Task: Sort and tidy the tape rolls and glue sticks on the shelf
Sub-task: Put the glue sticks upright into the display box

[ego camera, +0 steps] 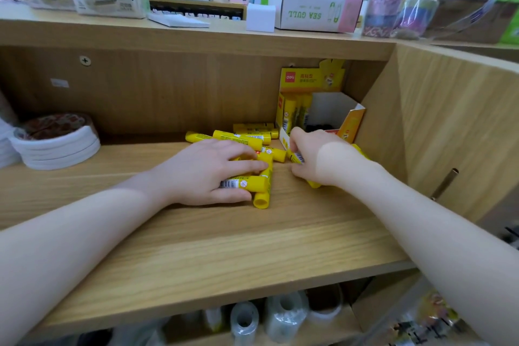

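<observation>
Gripping glue sticks [244, 183] on the shelf [196, 233], left hand [207, 171]; right hand [320, 160] fingers seemingly curled round others

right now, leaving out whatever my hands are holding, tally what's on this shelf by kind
loose glue sticks: 5
glue stick display box: 1
stack of tape rolls: 1
total: 7
Not counted: the sticks under the left hand and right hand, and those standing inside the box, which are too hidden to count.
</observation>
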Demonstrator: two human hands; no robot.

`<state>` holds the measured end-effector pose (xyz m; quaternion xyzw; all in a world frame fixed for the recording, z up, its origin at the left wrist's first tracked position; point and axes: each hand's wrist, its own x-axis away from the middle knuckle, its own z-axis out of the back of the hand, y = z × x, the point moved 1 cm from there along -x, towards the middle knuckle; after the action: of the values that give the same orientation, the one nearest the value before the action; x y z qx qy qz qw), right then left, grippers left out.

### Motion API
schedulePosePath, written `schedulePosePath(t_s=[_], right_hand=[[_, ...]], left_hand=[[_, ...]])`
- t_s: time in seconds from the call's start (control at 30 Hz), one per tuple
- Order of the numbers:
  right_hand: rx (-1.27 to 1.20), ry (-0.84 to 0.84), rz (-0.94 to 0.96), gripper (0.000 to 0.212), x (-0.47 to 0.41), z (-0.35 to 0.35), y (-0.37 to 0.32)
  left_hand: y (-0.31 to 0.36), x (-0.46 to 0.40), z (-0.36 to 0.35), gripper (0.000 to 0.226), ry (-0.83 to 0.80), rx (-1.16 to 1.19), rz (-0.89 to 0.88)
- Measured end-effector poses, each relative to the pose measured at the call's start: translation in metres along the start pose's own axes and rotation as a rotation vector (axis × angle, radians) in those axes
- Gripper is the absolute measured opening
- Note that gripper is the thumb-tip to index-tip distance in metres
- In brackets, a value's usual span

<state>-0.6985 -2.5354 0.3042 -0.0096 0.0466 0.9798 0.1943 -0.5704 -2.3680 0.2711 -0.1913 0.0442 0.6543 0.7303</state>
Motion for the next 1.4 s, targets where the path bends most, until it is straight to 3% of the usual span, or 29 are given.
schedulePosePath(t_s=[0.13, 0.27, 0.53, 0.63, 0.93, 1.13, 1.27, 1.4], right_hand=[[-0.323, 0.325, 0.025, 0.027, 0.003, 0.019, 0.019], [-0.383, 0.503, -0.128, 0.024, -0.01, 0.037, 0.044], [-0.327, 0.402, -0.376, 0.024, -0.041, 0.033, 0.041], [-0.279, 0.44, -0.348, 0.007, -0.044, 0.026, 0.036], [-0.248, 0.46, -0.375, 0.015, -0.059, 0.024, 0.048], [0.065, 0.477, -0.218, 0.016, -0.052, 0.012, 0.047], [0.068, 0.444, -0.207, 0.016, -0.048, 0.02, 0.049], [-0.129, 0.554, -0.146, 0.017, -0.03, 0.023, 0.041]], left_hand=[[0.0, -0.001, -0.002, 0.058, 0.002, 0.015, 0.008], [-0.001, -0.001, -0.003, 0.058, 0.01, 0.003, 0.005], [-0.001, -0.001, -0.002, 0.061, 0.002, 0.028, 0.019], [-0.001, 0.0, -0.002, 0.061, 0.004, 0.017, 0.017], [-0.004, 0.0, -0.004, 0.057, 0.015, 0.018, 0.005], [-0.003, -0.001, -0.004, 0.057, 0.006, 0.027, 0.014], [-0.002, -0.001, -0.003, 0.055, 0.011, 0.025, 0.018], [-0.003, 0.0, -0.004, 0.055, 0.001, 0.027, 0.021]])
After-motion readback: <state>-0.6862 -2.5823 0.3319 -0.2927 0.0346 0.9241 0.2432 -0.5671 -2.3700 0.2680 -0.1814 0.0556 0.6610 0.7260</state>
